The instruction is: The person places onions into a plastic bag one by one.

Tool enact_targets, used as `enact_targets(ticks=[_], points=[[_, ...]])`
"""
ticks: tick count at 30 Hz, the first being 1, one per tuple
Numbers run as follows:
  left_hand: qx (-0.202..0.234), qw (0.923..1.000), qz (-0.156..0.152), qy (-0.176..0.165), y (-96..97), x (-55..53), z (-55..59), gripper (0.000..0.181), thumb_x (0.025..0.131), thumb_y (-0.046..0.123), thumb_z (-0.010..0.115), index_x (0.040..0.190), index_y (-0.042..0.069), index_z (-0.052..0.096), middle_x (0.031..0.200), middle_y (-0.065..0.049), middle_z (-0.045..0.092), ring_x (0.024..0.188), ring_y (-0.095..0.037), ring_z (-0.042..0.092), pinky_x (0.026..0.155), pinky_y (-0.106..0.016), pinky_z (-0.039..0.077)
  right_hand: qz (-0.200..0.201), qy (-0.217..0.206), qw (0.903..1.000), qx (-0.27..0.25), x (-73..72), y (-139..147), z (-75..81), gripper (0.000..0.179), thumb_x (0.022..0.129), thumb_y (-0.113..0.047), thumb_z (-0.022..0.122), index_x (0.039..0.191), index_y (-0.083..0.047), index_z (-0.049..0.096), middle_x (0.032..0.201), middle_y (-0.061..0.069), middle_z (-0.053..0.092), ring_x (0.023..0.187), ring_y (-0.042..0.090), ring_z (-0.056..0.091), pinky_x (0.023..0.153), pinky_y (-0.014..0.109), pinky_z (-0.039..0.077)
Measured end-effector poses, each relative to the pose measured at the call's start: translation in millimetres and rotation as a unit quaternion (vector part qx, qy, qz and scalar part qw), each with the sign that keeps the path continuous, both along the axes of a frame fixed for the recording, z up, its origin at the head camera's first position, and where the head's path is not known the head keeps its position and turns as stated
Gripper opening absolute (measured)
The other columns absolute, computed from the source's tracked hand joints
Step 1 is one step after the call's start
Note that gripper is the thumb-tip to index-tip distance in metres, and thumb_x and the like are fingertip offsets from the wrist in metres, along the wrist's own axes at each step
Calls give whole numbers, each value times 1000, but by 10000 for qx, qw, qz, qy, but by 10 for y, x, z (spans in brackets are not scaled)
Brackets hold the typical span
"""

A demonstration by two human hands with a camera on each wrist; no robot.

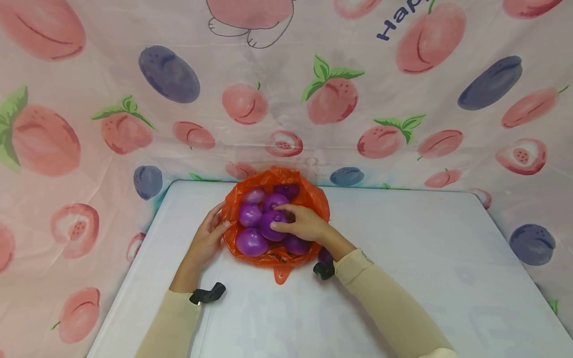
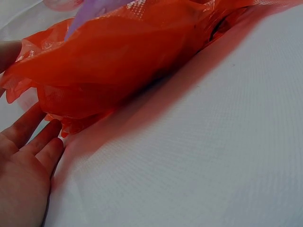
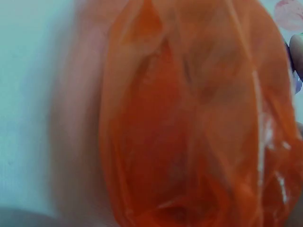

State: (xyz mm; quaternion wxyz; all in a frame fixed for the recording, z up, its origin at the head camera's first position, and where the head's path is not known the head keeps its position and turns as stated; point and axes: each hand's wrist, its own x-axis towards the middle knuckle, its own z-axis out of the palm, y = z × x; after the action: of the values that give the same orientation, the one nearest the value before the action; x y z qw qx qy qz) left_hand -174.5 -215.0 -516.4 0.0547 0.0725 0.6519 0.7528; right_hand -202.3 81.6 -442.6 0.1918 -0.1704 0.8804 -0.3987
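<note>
An orange plastic bag (image 1: 282, 176) stands with its mouth spread wide, holding several glossy, round purple fruits (image 1: 252, 242). My right hand (image 1: 306, 223) reaches in over the bag's right side, thumb and fingertips pinching one purple fruit (image 1: 270, 231) near the middle. At the bag's left side is my left hand (image 1: 208, 233), thumb by the rim and fingers against the outside. In the left wrist view, the fairly straight fingers (image 2: 35, 135) touch the low folds of the bag (image 2: 118, 56). Blurred orange plastic (image 3: 189, 118) fills most of the right wrist view.
The bag rests on a white table (image 1: 425, 258) near its back edge. Another purple thing (image 1: 325, 255) lies right of the bag, partly hidden by the right wrist. A fruit-printed cloth (image 1: 286, 59) hangs behind and beside the table. A black wrist camera (image 1: 208, 293) sits on the left wrist.
</note>
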Motion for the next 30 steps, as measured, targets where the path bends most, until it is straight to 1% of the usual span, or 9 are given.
enact_targets(ticks=[8,12,17,21,25,30], points=[[20,10000,0,-63,-7,-4,0,61,105,15,57,160,20,32,151,-3,45,131,-9,52,106,-16,47,-21,-166,9998,95,-25,0,-39,69,88,-59,72,146,-26,56,138,3,63,128,27,58,114,52,45],[71,9999,1,-73,-7,-6,1,60,105,14,57,160,20,32,148,-1,47,130,-9,52,106,-17,47,-5,-182,9998,124,-42,-2,-95,69,87,-60,73,146,-27,56,138,3,63,129,27,58,114,54,44],[115,9999,-6,-79,-2,-6,8,60,105,13,56,160,19,32,142,1,50,127,-9,54,105,-17,49,22,-147,9994,307,-44,-4,-177,69,86,-60,74,145,-29,57,140,4,62,132,29,55,116,54,42],[102,9999,6,-84,-1,-5,10,60,105,13,56,159,19,33,140,2,51,126,-9,55,104,-17,50,-10,-158,9995,279,-43,-5,-214,68,85,-59,75,144,-30,57,141,4,61,132,29,55,116,54,41],[118,9999,25,-91,-2,-4,6,60,105,13,56,159,19,33,140,2,51,125,-8,56,103,-17,50,-13,-156,9995,273,-50,-7,-228,68,85,-59,75,144,-30,57,140,4,61,132,28,55,116,55,41],[149,9999,-7,-70,-7,-10,-13,60,105,12,55,160,18,31,141,1,50,125,-8,56,104,-18,50,6,-119,9991,406,-61,-8,-220,70,84,-61,76,144,-30,57,141,4,61,133,29,54,116,56,41]])
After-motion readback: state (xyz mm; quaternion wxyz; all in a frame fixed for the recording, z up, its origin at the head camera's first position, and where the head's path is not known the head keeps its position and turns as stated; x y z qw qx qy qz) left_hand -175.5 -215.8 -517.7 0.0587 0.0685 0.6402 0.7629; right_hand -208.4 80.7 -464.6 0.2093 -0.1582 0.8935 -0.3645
